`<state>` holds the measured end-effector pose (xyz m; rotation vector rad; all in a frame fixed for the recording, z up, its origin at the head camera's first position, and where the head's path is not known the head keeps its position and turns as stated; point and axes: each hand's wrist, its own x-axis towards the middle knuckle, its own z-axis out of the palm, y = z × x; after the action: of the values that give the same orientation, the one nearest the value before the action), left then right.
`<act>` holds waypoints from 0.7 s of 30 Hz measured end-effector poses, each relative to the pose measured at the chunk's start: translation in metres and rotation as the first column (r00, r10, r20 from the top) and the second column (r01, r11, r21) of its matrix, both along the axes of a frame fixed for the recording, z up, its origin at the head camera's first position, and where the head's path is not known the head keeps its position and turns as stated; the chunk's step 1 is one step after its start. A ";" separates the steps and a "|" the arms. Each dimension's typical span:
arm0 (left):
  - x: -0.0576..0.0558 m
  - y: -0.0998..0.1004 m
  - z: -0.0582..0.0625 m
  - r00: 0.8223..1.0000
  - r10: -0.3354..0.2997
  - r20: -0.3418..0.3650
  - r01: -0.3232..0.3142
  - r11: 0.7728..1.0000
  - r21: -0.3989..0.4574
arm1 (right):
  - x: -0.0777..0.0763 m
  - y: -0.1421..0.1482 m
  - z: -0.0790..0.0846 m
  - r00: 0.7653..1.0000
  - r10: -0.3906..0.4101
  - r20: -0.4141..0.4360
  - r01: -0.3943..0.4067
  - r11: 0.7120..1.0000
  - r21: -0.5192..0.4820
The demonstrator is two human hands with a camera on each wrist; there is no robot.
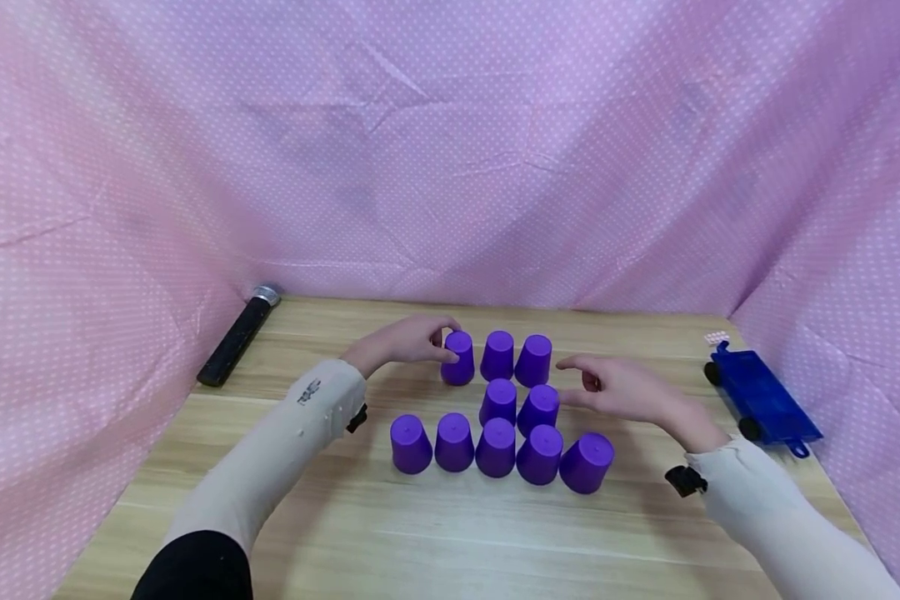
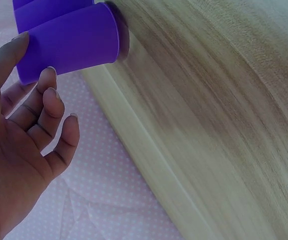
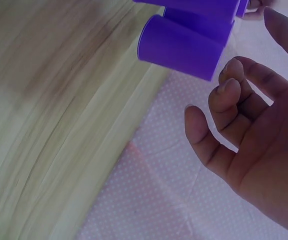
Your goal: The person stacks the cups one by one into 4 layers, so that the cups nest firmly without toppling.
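Upside-down purple cups stand in rows on the wooden table. My left hand [image 1: 414, 339] pinches the leftmost cup of the back row [image 1: 459, 360] between thumb and fingers; in the left wrist view the thumb lies on one side of that cup [image 2: 74, 42]. Beside it stand a middle cup [image 1: 498, 357] and a right cup [image 1: 534, 362]. My right hand [image 1: 621, 388], fingers loosely bent and holding nothing, is just right of the rows, its thumb tip close to a cup in the second row [image 1: 538, 408]. Left of that one is another cup [image 1: 498, 402].
Several more purple cups form the front row, from the left end cup [image 1: 411, 445] to the right end cup [image 1: 587, 463]. A black microphone [image 1: 238, 337] lies at the table's left edge, a blue wheeled toy cart [image 1: 767, 397] at the right. A pink dotted cloth [image 1: 480, 167] surrounds the table.
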<state>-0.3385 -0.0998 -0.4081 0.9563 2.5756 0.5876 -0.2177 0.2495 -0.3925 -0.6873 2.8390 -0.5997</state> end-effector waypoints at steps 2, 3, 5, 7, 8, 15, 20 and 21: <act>0.000 0.000 0.000 1.000 0.004 0.002 -0.004 1.000 -0.002 | 0.000 -0.004 0.000 1.000 0.022 -0.005 -0.022 1.000 0.009; -0.001 0.001 0.000 1.000 0.004 0.002 -0.004 1.000 -0.002 | 0.000 -0.006 -0.001 0.999 0.036 -0.006 -0.036 0.999 0.013; -0.002 0.001 -0.001 1.000 0.002 -0.003 -0.002 1.000 -0.002 | -0.001 -0.010 -0.002 0.998 0.059 -0.004 -0.059 0.998 0.019; -0.003 0.002 -0.002 1.000 0.001 -0.008 -0.001 1.000 -0.002 | 0.000 -0.013 -0.003 0.997 0.070 0.011 -0.070 0.997 0.021; -0.003 0.002 -0.003 1.000 0.000 -0.012 0.000 1.000 -0.002 | 0.000 -0.015 -0.004 0.997 0.076 0.013 -0.077 0.997 0.023; -0.006 0.005 -0.007 1.000 0.002 -0.018 -0.002 1.000 -0.007 | -0.001 -0.018 -0.011 0.995 0.077 0.061 -0.078 0.997 0.008; -0.006 0.006 -0.007 1.000 0.007 -0.011 -0.008 1.000 -0.009 | -0.002 -0.018 -0.014 0.995 0.061 0.074 -0.061 0.998 0.006; -0.006 0.006 -0.007 1.000 0.008 -0.010 -0.008 1.000 -0.010 | -0.003 -0.018 -0.015 0.995 0.062 0.074 -0.063 0.998 0.003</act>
<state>-0.3446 -0.0939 -0.4153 0.9486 2.5897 0.5727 -0.2203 0.2313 -0.4073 -0.7342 2.7392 -0.5941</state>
